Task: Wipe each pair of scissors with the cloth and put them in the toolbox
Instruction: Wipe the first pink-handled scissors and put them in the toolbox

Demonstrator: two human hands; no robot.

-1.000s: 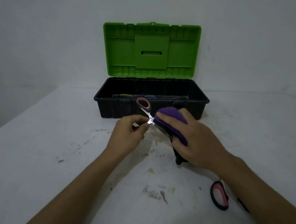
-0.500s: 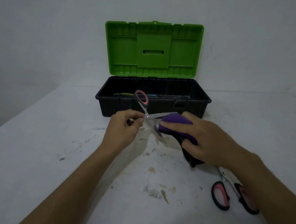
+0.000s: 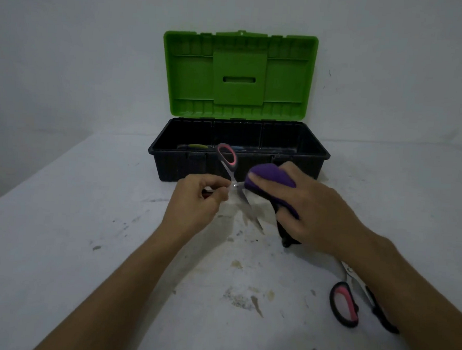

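My left hand (image 3: 196, 199) grips one handle of a pair of black-and-pink scissors (image 3: 231, 172), spread open above the table; the other handle loop points up toward the toolbox. One blade points down toward me. My right hand (image 3: 317, 210) holds a purple cloth (image 3: 271, 177) wrapped over the other blade, right up against the pivot. The black toolbox (image 3: 171, 165) stands just behind, its green lid (image 3: 238, 75) upright against the wall. Inside it lie some tools, only partly visible. A second pair of black-and-pink scissors (image 3: 345, 303) lies on the table at the lower right, partly under my right forearm.
The white table (image 3: 84, 247) has dirty stains in front of me and drops off along its left edge. A white wall rises directly behind the toolbox.
The cloth in my right hand slid back along the blade toward the pivot after having moved out toward the tip. My left hand kept the open scissors almost still.
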